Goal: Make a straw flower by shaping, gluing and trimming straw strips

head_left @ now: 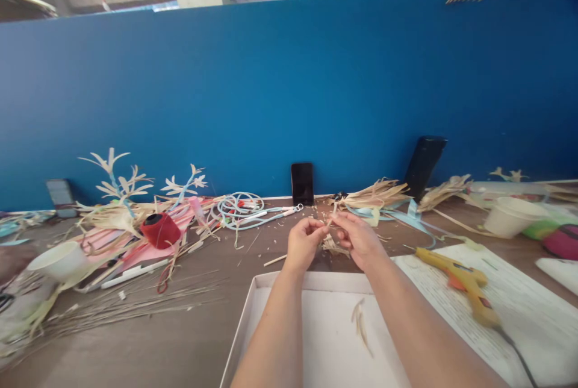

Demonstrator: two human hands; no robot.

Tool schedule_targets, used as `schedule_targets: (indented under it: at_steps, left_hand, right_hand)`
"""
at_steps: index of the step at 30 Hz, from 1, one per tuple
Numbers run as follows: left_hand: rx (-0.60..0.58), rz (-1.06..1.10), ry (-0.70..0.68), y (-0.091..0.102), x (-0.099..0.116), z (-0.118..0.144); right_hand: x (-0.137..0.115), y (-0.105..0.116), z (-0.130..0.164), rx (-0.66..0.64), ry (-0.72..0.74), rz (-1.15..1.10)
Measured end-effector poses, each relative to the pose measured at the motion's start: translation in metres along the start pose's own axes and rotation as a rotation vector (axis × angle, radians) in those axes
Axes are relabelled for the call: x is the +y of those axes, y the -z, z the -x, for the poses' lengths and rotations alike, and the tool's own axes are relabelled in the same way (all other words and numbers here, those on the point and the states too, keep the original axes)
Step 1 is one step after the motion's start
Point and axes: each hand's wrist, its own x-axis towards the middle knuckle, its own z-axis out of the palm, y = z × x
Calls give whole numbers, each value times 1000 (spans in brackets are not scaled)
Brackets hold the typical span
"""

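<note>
Cluttered brown table against blue wall

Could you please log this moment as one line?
left hand: pinching pale dried straw strips | right hand: pinching same | below: shallow white cardboard tray | right: yellow glue gun

Bare brown tabletop lies open near left. A yellow glue gun blocks the right; thin straw sticks, a red thread spool crowd the far left.
</note>
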Motion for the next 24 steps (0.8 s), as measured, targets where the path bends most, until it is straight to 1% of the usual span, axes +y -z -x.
schedule_targets:
  at_steps: [16, 24]
  left_hand:
    - [28, -18, 1, 1, -1, -1]
    - [58, -47, -21, 2, -2, -2]
  right_hand:
    - [2, -1, 0, -2, 15, 8]
    - [3, -3, -1, 54, 46, 61]
